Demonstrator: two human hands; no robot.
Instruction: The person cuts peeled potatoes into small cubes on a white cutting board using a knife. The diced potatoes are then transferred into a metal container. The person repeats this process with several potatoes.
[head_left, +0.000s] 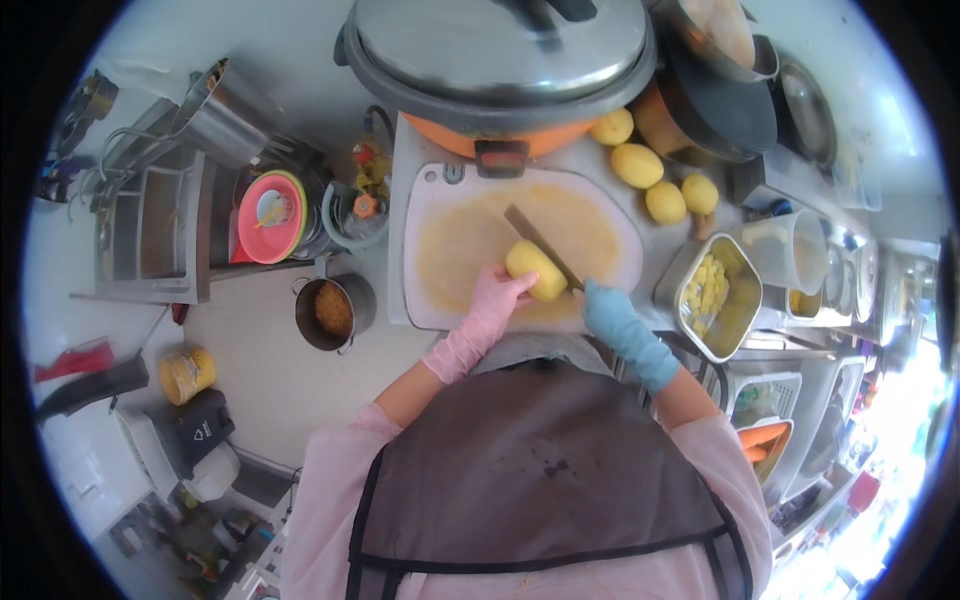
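A peeled yellow potato lies on the stained white cutting board, gripped at its near left end by my left hand in a pink glove. My right hand, in a blue glove, is closed around the handle of a kitchen knife. The blade slants away to the upper left along the right side of the potato. Whether its edge touches the potato, I cannot tell. Beyond the board's right edge stands a square metal container holding diced yellow pieces.
A large orange cooker with a metal lid stands behind the board. Several peeled potatoes lie at the back right. A clear plastic jug is beyond the metal container. Left and lower, a metal pot holds brown contents.
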